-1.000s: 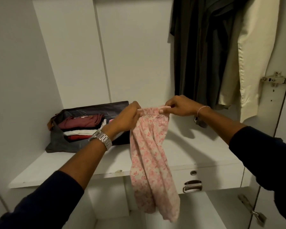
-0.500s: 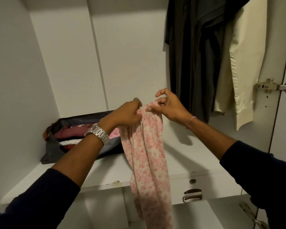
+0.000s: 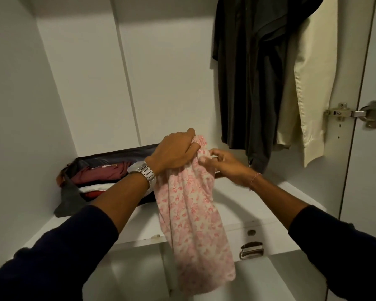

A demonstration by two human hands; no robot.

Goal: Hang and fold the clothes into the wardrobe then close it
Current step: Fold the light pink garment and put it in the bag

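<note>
Up front, pink floral garment (image 3: 191, 205) hangs over shelf (image 3: 269, 205) edge; left hand (image 3: 174, 152) bunches its top in a fist, right hand (image 3: 224, 164) pinches fabric alongside. Behind: folded stack (image 3: 100, 177), dark shirts (image 3: 248, 72) w/ cream shirt (image 3: 310, 83) hanging.

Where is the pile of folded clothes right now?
In the head view, the folded clothes sit at the left on the white shelf, just behind the left hand.

A single head-worn camera looks forward and slightly down into an open wardrobe (image 3: 161, 83) at close range. Its shelf (image 3: 237, 205) crosses the frame's middle, with hanging clothes (image 3: 258, 72) at one o'clock and both forearms entering from below.
</note>
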